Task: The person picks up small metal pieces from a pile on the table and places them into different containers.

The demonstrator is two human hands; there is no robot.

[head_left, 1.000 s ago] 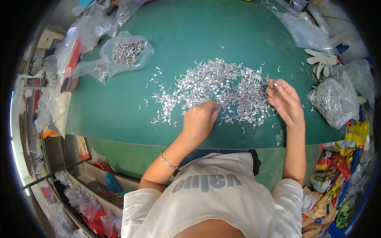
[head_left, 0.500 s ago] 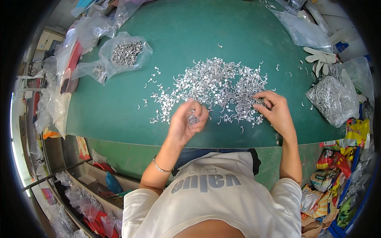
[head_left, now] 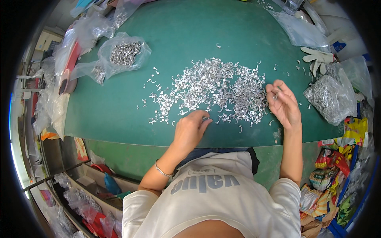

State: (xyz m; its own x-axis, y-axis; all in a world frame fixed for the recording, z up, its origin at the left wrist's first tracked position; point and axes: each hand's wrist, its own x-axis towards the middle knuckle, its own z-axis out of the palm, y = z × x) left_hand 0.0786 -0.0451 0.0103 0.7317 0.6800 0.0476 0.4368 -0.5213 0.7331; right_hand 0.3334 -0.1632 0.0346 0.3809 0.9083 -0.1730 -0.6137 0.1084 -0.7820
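A wide heap of small curved silver metal pieces (head_left: pixel 206 81), many with a round flat end, lies on the green tabletop (head_left: pixel 170 47). At the heap's near edge my left hand (head_left: pixel 189 130) is closed, palm down, its thumb and forefinger pinched on a small metal piece (head_left: pixel 206 118). Its other fingers are hidden beneath it. My right hand (head_left: pixel 285 106) is raised just right of the heap, palm turned up and fingers curled. A small silver piece (head_left: pixel 276 96) shows between its thumb and fingers.
An open clear bag (head_left: pixel 137 65) of similar pieces lies at the far left. A full clear bag (head_left: pixel 333 99) sits at the right, beside a white glove (head_left: pixel 318 59). Loose pieces are scattered around the heap. Boxes and colourful packets (head_left: pixel 333 162) stand below the table's edge.
My left hand has turned from palm up, with pieces in it, to palm down. My right hand has left the heap, moving right and turning its palm up.
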